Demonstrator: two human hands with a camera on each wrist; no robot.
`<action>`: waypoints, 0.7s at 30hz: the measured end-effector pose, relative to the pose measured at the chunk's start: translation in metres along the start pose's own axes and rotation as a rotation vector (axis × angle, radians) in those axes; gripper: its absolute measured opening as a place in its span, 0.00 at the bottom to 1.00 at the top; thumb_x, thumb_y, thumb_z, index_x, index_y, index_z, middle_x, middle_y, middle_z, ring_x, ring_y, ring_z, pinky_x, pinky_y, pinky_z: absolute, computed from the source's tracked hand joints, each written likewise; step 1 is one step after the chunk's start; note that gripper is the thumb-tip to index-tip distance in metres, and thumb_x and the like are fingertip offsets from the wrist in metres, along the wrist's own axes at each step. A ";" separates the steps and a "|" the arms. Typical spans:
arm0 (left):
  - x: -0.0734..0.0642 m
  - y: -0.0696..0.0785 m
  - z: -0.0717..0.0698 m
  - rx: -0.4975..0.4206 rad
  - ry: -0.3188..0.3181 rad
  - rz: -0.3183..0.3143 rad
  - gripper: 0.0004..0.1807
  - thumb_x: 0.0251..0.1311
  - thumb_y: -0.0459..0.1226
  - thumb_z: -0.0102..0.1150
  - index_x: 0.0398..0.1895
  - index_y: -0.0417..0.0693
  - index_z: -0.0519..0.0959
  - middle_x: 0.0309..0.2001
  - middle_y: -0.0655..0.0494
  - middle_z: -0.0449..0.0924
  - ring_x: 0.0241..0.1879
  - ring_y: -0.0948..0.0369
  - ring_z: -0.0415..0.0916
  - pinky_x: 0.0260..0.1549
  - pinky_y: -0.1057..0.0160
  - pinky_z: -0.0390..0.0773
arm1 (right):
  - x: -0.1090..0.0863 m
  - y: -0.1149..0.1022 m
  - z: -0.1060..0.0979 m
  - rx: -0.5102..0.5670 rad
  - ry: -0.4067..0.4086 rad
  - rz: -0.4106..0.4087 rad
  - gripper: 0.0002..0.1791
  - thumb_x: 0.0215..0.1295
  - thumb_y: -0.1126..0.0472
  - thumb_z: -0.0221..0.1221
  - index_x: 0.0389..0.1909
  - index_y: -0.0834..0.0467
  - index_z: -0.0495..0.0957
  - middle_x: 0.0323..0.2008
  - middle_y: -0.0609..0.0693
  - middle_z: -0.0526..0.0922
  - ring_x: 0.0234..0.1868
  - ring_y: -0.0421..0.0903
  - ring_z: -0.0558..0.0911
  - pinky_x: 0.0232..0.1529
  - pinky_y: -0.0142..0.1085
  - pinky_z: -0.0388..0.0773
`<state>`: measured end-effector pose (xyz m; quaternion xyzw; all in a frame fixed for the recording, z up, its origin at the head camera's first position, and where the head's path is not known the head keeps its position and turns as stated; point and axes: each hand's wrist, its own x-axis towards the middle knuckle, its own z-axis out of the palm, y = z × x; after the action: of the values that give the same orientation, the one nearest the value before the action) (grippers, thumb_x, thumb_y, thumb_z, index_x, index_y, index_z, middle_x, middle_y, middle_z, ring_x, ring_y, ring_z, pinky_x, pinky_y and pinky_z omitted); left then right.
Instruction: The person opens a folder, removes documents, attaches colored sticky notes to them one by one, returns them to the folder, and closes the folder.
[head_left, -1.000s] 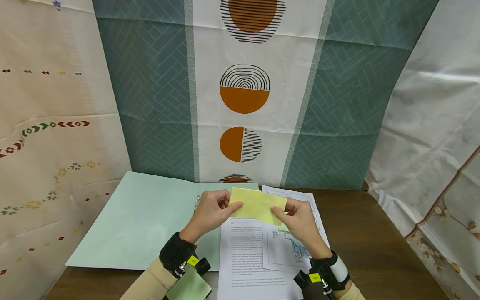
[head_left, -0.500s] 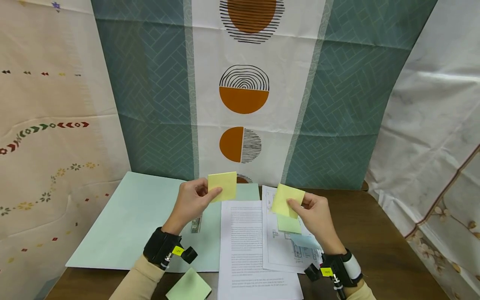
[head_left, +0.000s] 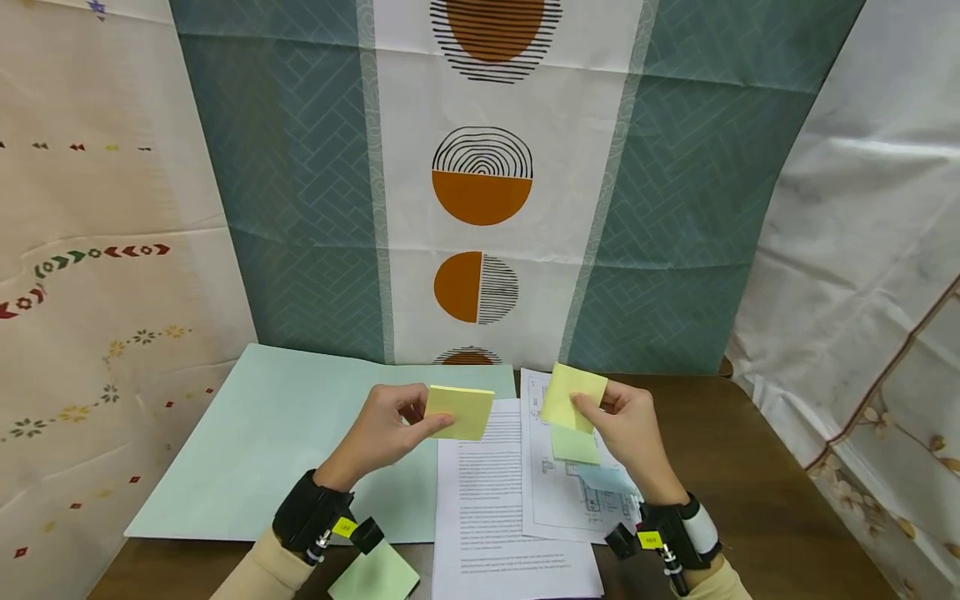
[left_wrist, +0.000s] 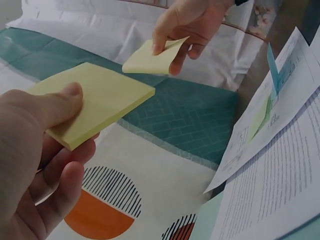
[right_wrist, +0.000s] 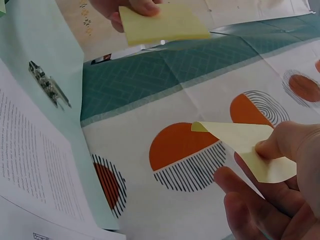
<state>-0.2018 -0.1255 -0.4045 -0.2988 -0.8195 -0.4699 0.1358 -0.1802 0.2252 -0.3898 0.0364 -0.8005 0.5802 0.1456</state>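
My left hand (head_left: 392, 427) pinches a thick yellow sticky note pad (left_wrist: 100, 97) between thumb and fingers, above the open pale green folder (head_left: 300, 450). In my right hand (head_left: 624, 421) is a single yellow sticky note (head_left: 573, 397), pinched by thumb and fingers, its free end curling in the right wrist view. That note hangs over the drawing sheet (head_left: 555, 508), where a green sticky note (head_left: 575, 445) and a blue sticky note (head_left: 609, 478) show. Pad and single note are apart. A printed text page (head_left: 487, 508) lies below and between the hands.
A green sticky note pad (head_left: 375, 573) lies at the table's front, beside the left wrist. Inside the folder is a metal clip (right_wrist: 49, 85). Brown table (head_left: 750, 500) extends to the right. Patterned cloth (head_left: 487, 208) hangs behind, with more cloth on both sides.
The yellow note has come off the pad as my hands moved apart. The left hand with the pad has since dropped lower; the right hand has stayed nearly still over the drawing sheet.
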 end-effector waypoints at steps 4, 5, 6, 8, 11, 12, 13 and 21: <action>-0.011 -0.002 -0.018 0.030 -0.020 -0.004 0.19 0.62 0.34 0.83 0.25 0.49 0.78 0.33 0.53 0.93 0.26 0.71 0.76 0.22 0.68 0.73 | 0.001 -0.002 -0.005 -0.009 0.008 0.008 0.16 0.76 0.68 0.70 0.57 0.76 0.87 0.50 0.73 0.93 0.34 0.32 0.90 0.40 0.25 0.87; -0.013 -0.004 -0.023 0.040 -0.015 -0.004 0.18 0.61 0.34 0.84 0.25 0.49 0.79 0.33 0.53 0.93 0.26 0.71 0.75 0.22 0.68 0.74 | 0.001 -0.002 -0.006 -0.010 0.010 0.013 0.17 0.76 0.67 0.70 0.58 0.75 0.87 0.50 0.73 0.93 0.35 0.32 0.91 0.41 0.25 0.87; -0.016 -0.006 -0.029 0.051 -0.006 -0.005 0.17 0.61 0.33 0.84 0.26 0.49 0.80 0.32 0.54 0.92 0.26 0.71 0.75 0.23 0.68 0.75 | 0.002 -0.002 -0.008 -0.012 0.015 0.016 0.17 0.76 0.67 0.70 0.58 0.75 0.86 0.50 0.72 0.93 0.35 0.32 0.91 0.41 0.26 0.88; -0.020 -0.011 -0.040 0.077 0.011 -0.008 0.15 0.61 0.33 0.83 0.27 0.49 0.82 0.32 0.55 0.92 0.26 0.72 0.75 0.25 0.67 0.77 | 0.003 -0.002 -0.011 -0.011 0.026 0.021 0.17 0.76 0.67 0.70 0.58 0.75 0.87 0.51 0.72 0.93 0.35 0.32 0.91 0.41 0.26 0.88; -0.022 -0.016 -0.050 0.075 -0.012 -0.038 0.14 0.62 0.33 0.83 0.27 0.50 0.82 0.31 0.56 0.92 0.27 0.71 0.75 0.26 0.67 0.77 | 0.003 -0.003 -0.012 -0.016 0.030 0.028 0.17 0.77 0.66 0.70 0.59 0.74 0.87 0.51 0.71 0.94 0.35 0.32 0.91 0.41 0.26 0.88; -0.022 -0.017 -0.051 0.066 -0.044 -0.048 0.15 0.63 0.34 0.82 0.27 0.50 0.82 0.31 0.57 0.91 0.27 0.71 0.76 0.26 0.67 0.77 | 0.003 -0.003 -0.012 -0.021 0.028 0.030 0.18 0.77 0.66 0.70 0.59 0.74 0.87 0.51 0.71 0.94 0.35 0.32 0.91 0.41 0.25 0.87; -0.021 -0.018 -0.053 0.057 -0.087 -0.057 0.15 0.64 0.35 0.82 0.26 0.51 0.82 0.31 0.58 0.91 0.27 0.70 0.76 0.26 0.67 0.77 | 0.002 -0.002 -0.011 -0.025 0.023 0.032 0.18 0.77 0.66 0.70 0.59 0.74 0.86 0.51 0.70 0.94 0.35 0.32 0.91 0.41 0.25 0.87; -0.024 -0.022 -0.051 -0.009 -0.476 -0.072 0.19 0.67 0.40 0.81 0.23 0.50 0.78 0.23 0.68 0.74 0.29 0.75 0.68 0.30 0.69 0.72 | 0.001 -0.002 -0.004 -0.027 0.015 0.026 0.16 0.76 0.67 0.70 0.57 0.75 0.87 0.49 0.71 0.94 0.34 0.33 0.90 0.40 0.26 0.87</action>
<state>-0.1997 -0.1860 -0.4046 -0.3724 -0.8363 -0.3944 -0.0795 -0.1798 0.2280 -0.3866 0.0199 -0.8075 0.5716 0.1444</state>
